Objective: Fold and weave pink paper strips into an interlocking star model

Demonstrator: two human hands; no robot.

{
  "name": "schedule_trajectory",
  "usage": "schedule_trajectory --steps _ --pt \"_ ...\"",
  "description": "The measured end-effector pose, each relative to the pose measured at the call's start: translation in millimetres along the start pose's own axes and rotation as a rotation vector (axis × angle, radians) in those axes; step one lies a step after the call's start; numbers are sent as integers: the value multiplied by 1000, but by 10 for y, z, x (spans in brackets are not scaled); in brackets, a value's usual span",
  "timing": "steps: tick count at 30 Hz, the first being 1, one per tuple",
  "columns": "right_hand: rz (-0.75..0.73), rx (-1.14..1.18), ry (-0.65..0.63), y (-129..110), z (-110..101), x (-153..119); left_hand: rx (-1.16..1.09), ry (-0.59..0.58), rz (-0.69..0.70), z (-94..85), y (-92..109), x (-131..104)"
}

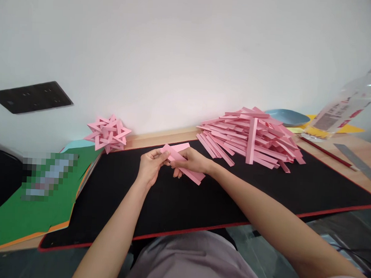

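- Pinching crossed pink strips (pixel 190 172) near centre of the frame, with left hand (pixel 148 166) at the upper-left end and right hand (pixel 195 159) across the middle.
- Apparently light, stiff along folds, easily creased; best held by folded edges.
- Hidden under fingers: the join, perhaps only an overlap.
- Right of centre: pile of similar strips (pixel 243 136), lower layers buried.
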State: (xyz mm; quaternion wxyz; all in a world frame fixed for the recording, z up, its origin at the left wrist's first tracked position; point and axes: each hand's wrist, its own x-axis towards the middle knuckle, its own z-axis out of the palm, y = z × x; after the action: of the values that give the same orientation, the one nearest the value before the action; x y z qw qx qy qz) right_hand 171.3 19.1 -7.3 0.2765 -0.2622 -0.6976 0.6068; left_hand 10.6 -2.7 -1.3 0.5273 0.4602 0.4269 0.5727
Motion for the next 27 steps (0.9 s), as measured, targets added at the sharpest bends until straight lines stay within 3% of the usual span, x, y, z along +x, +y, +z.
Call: schedule_trajectory --steps 27 --pt "17 59 -21 18 17 37 75 -2 -26 -4 26 -27"
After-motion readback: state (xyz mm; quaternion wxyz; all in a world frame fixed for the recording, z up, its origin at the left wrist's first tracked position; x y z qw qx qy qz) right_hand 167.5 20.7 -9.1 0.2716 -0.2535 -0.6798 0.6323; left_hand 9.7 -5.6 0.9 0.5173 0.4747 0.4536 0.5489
